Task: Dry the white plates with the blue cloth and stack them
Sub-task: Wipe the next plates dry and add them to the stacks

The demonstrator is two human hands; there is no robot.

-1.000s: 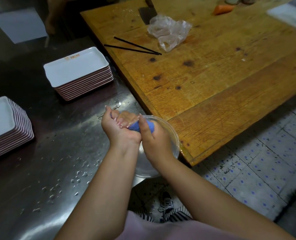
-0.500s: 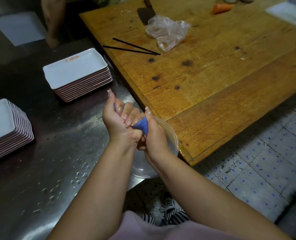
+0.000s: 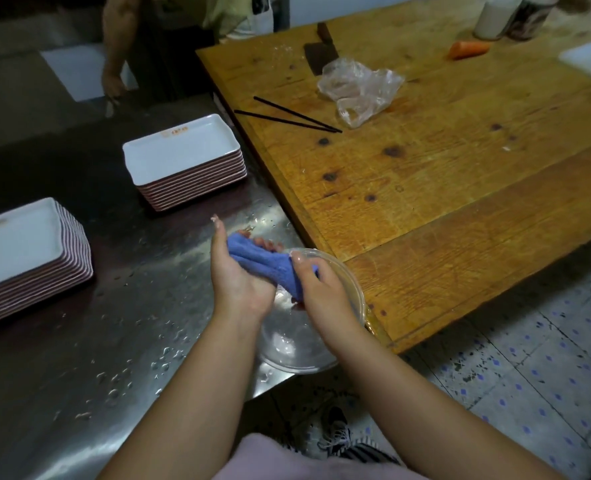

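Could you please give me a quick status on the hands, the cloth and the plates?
Left hand and right hand both grip blue cloth over clear bowl. Two plate stacks untouched. Nothing in the way.

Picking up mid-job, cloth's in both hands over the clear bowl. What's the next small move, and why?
Probably finish the twist, then carry the blue cloth toward a plate stack. Left hand and right hand both grip the cloth above the clear bowl; neither holds a plate.
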